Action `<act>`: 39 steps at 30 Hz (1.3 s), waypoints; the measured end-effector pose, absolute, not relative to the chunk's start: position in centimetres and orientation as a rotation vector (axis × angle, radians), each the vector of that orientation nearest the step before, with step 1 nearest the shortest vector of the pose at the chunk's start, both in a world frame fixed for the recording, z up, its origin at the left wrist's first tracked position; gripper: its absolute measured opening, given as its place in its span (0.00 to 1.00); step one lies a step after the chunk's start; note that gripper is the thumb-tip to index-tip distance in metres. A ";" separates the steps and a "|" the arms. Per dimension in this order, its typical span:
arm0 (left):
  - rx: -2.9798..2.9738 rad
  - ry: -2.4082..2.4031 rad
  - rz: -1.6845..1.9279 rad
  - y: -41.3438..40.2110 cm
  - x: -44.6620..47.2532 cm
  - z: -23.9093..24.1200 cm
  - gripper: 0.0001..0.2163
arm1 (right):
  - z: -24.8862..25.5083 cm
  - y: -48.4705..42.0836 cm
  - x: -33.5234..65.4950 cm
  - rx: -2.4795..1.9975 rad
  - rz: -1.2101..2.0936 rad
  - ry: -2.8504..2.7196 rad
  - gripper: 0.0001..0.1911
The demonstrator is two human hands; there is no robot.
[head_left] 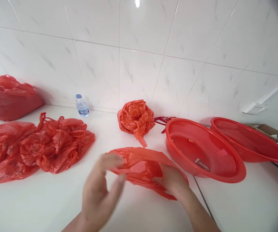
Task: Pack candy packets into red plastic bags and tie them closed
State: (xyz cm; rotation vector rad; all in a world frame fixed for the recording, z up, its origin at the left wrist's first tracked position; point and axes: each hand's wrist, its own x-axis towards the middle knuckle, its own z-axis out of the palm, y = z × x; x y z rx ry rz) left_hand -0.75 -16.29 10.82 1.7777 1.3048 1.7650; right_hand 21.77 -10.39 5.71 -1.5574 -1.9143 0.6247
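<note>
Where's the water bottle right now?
Left of centre in the head view, the water bottle stands near the tiled wall, just behind the pile of red bags.

The left hand (99, 191) is raised, slightly blurred, its fingers bent toward the right and the thumb spread apart from them. The right hand (173, 181) reaches inward to the left, fingers partly hidden. Both bare forearms slant in from the bottom edge, well apart.

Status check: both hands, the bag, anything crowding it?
Left hand open, blurred, by the red bag, contact unclear. Right hand at its open mouth, partly hidden. Nearer red basket close on the right.
</note>
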 end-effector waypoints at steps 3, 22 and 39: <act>2.376 0.823 1.094 -16.2 1.4 11.2 0.07 | 5.1 -10.4 21.2 -1.427 0.595 -2.005 0.18; 2.786 1.519 0.558 -7.8 -2.1 7.4 0.23 | 8.2 -7.7 19.9 -1.569 0.612 -2.372 0.35; 2.240 1.404 0.945 -7.2 -4.2 1.8 0.26 | 8.5 -7.4 16.2 -1.028 0.432 -2.233 0.16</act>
